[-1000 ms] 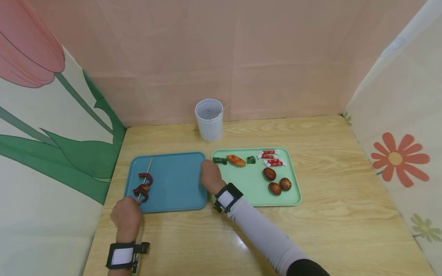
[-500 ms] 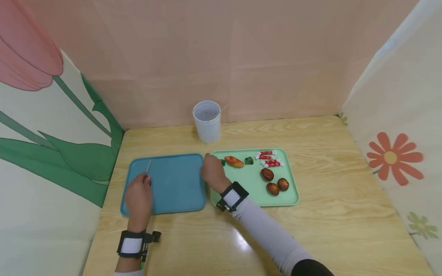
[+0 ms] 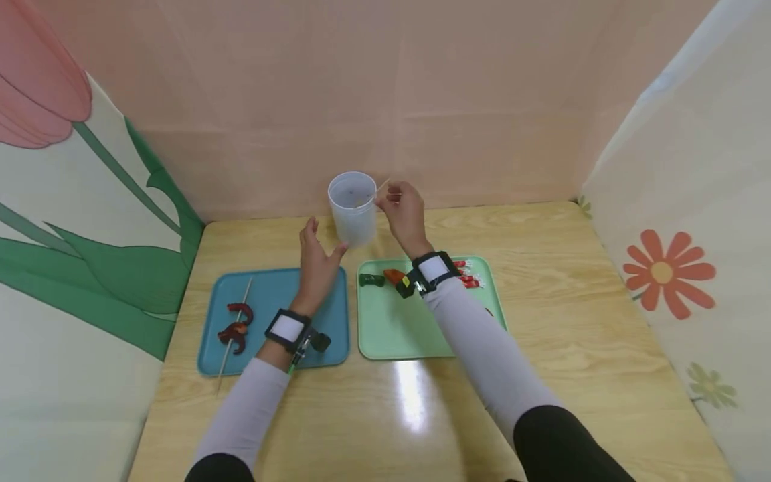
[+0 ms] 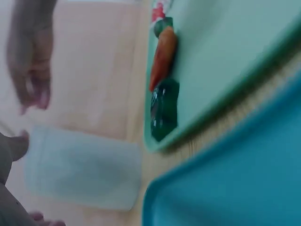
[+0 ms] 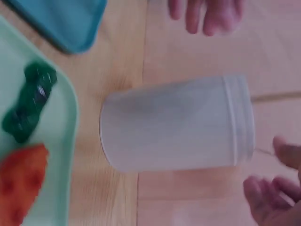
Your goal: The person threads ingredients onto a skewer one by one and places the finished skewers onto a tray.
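A white plastic cup [image 3: 354, 217] stands upright at the back of the table with thin wooden skewers [image 3: 383, 185] poking over its rim. My left hand [image 3: 316, 268] is spread in front of the cup on its left, thumb apart from the fingers. At the right of the rim, my right hand [image 3: 405, 211] has bent fingers near the skewers; in the right wrist view its thumb [image 5: 288, 153] and fingers are apart. A skewer with curled reddish-brown food pieces [image 3: 233, 331] lies on the blue tray [image 3: 271, 284], its lower end past the front edge.
Right of the blue tray is a light green tray [image 3: 391, 335]. On it are a green pepper piece [image 3: 371, 280], an orange-brown food piece [image 3: 394, 276] and red-and-white wrapped pieces [image 3: 472, 281]. My right sleeve covers most of the tray's right side.
My left hand has left the skewered food on the blue tray and moved right toward the cup. My right hand has gone from between the trays up to the cup's rim.
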Action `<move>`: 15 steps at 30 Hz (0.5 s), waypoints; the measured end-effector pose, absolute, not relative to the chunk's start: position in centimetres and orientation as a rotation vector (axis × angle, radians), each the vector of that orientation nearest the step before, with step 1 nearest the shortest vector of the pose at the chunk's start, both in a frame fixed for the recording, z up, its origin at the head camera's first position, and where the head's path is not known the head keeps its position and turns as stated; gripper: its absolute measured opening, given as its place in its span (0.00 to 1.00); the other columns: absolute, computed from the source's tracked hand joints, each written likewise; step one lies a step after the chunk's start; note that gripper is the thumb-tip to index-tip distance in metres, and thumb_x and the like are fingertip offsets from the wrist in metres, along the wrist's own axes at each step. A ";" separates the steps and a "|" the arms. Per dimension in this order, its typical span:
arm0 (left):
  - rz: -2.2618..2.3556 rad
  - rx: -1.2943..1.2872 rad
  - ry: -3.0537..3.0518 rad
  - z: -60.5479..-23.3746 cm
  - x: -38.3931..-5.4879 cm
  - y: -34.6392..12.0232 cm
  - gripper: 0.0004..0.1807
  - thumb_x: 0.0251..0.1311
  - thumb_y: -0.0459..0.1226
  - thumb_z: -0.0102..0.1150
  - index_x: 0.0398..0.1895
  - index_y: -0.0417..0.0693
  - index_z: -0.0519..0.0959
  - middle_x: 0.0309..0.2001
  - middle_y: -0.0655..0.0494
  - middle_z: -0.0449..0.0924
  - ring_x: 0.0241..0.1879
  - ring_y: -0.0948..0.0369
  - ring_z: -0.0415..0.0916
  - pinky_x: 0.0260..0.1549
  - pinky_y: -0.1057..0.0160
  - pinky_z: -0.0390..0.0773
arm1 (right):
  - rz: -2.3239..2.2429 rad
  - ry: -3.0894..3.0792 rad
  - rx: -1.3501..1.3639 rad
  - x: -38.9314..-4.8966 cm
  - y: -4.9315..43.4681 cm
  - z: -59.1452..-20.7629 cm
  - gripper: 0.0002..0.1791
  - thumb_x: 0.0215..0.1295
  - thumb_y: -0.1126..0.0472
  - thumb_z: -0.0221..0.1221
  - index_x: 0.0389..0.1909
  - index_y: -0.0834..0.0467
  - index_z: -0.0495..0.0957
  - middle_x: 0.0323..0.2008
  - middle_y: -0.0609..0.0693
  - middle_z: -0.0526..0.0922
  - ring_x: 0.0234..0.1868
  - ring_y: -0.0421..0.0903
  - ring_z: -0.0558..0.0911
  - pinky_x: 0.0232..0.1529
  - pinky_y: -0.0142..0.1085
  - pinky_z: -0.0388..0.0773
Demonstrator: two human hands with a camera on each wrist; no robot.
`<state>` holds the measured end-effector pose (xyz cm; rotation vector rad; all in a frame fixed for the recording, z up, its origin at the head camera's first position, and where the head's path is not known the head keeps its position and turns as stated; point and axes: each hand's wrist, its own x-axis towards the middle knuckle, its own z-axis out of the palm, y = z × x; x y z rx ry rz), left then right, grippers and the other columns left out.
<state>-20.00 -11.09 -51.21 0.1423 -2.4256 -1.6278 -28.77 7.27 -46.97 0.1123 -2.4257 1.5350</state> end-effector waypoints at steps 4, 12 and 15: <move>-1.657 0.252 -2.451 -52.7 -22.8 -9.4 0.61 0.57 0.43 0.75 0.82 0.42 0.41 0.79 0.37 0.50 0.77 0.40 0.57 0.75 0.44 0.60 | 1.546 -2.389 0.167 -30.3 7.1 -47.2 0.17 0.62 0.64 0.71 0.49 0.67 0.80 0.44 0.60 0.87 0.48 0.55 0.88 0.51 0.41 0.85; -1.767 0.312 -2.282 -54.6 -26.2 -7.9 0.64 0.50 0.37 0.80 0.82 0.45 0.43 0.78 0.38 0.54 0.77 0.45 0.57 0.77 0.48 0.58 | 1.575 -2.307 0.262 -30.6 6.0 -47.2 0.06 0.65 0.66 0.68 0.41 0.63 0.87 0.34 0.58 0.89 0.40 0.52 0.89 0.40 0.34 0.84; -1.760 0.358 -2.236 -55.0 -26.6 -7.7 0.57 0.52 0.34 0.78 0.81 0.46 0.51 0.74 0.38 0.60 0.74 0.44 0.61 0.75 0.47 0.61 | 1.575 -2.311 0.266 -30.6 5.9 -47.4 0.05 0.66 0.66 0.67 0.40 0.62 0.87 0.35 0.57 0.89 0.39 0.50 0.88 0.39 0.31 0.82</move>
